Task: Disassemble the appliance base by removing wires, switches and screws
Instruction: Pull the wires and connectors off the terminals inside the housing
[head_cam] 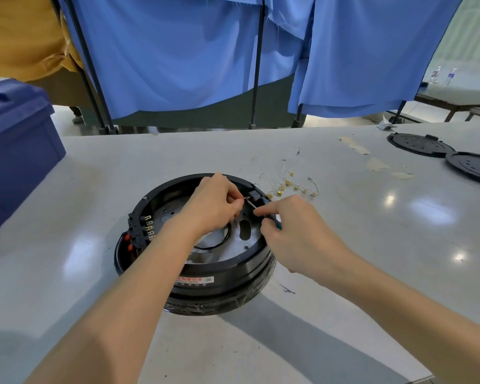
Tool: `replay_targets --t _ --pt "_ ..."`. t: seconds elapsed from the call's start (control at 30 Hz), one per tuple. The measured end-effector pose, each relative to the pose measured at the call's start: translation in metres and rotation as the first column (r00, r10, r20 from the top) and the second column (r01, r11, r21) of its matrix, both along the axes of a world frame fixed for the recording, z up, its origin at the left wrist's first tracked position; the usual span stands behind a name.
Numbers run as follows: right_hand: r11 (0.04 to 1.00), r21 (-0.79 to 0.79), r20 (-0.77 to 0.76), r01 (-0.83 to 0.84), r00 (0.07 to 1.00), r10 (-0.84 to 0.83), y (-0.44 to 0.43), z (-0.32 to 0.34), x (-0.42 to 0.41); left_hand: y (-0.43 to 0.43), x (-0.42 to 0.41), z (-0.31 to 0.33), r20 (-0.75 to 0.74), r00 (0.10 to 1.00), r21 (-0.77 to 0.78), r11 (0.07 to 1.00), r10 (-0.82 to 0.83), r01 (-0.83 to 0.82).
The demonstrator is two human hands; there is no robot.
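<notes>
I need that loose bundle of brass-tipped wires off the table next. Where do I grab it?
Probably pinch the wire bundle at its near-left end, where the brass terminals cluster beside the appliance base. Come from above: the wires lie flat on the table, and the thin loops trail away.

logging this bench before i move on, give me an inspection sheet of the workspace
surface: grey table, glossy, tape scraps at far right
job's things: black round base, open side up, switch block on its left rim
clutter: two black discs far right; blue bin left
grippers: left hand pinching a small part inside the base; right hand holding a screwdriver
cables: loose wires with brass terminals behind the base
surroundings: blue curtains on black stands
</notes>
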State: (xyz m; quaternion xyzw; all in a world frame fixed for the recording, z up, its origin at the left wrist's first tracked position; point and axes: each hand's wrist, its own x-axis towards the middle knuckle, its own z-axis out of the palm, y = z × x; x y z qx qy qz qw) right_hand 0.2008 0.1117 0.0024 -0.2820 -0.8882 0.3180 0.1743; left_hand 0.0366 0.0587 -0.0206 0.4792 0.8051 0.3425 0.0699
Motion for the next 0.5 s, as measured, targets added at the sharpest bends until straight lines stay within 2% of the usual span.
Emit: replay_targets --t 0.07,0.27,0.5 --pt "0.999 0.008 -0.007 0.035 0.999 -0.035 -0.005 -0.004 -0.003 0.000 0.001 0.000 -0.014 1.000 0.003 1.000 0.000 0.000" --pt "0.983 -0.120 -0.041 0.140 0.988 -0.146 -0.013 -0.004 -0.007 0.000 0.003 -0.001 -0.046 0.999 0.013 1.000 -0.006 0.007" --pt "0.984 -0.073 0.038 0.162 0.986 -0.160 -0.020 0.002 -0.008 0.001 0.003 -0.004 -0.065 0.998 0.013 1.000 -0.002 0.003"
